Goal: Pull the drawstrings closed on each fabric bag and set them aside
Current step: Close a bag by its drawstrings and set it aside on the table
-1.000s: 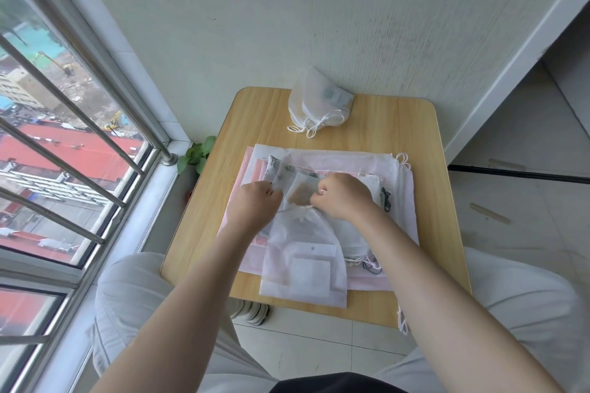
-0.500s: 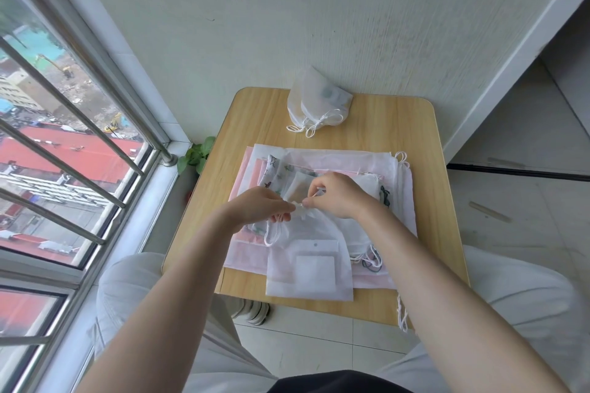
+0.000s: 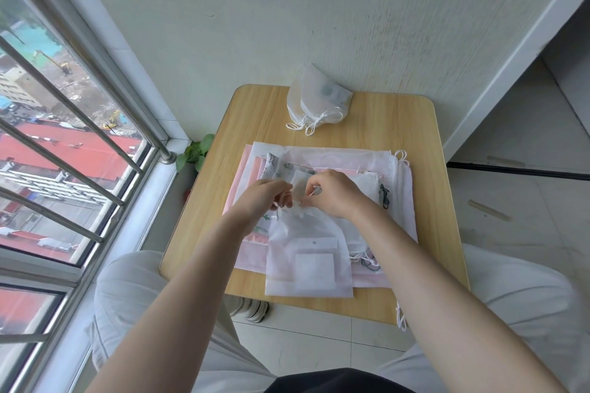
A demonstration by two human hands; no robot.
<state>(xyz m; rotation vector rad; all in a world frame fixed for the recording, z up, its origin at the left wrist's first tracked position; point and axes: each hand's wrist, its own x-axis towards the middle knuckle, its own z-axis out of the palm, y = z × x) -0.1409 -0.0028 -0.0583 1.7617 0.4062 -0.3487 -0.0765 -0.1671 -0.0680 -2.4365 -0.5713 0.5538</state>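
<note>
Both forearms extend forward from the lower edge of the view and converge above the middle of the wooden counter (image 3: 255,124). The left hand (image 3: 266,198) is turned palm-down with its fingers curled toward the right, pinching the gathered mouth of the white fabric bag (image 3: 308,260) at its left side. The right hand (image 3: 333,193) faces it, knuckles up, with the thumb and forefinger curled and pinching the same gathered mouth from the right; the two hands almost touch at the fingertips. Whether either pinch closes on the drawstring itself or on the fabric around it cannot be told, as motion blur covers that spot. The white fabric bag lies flat on top of the stack of bags (image 3: 396,201), with its mouth bunched under the hands and its body reaching toward the near edge of the counter, where its bottom edge overhangs slightly. A white rectangular patch shows on its face. The stack of bags, pink and white, occupies the middle of the counter. At the far edge, against the wall, two closed bags (image 3: 317,102) rest together with their drawstrings trailing toward the stack, well apart from the hands.
</note>
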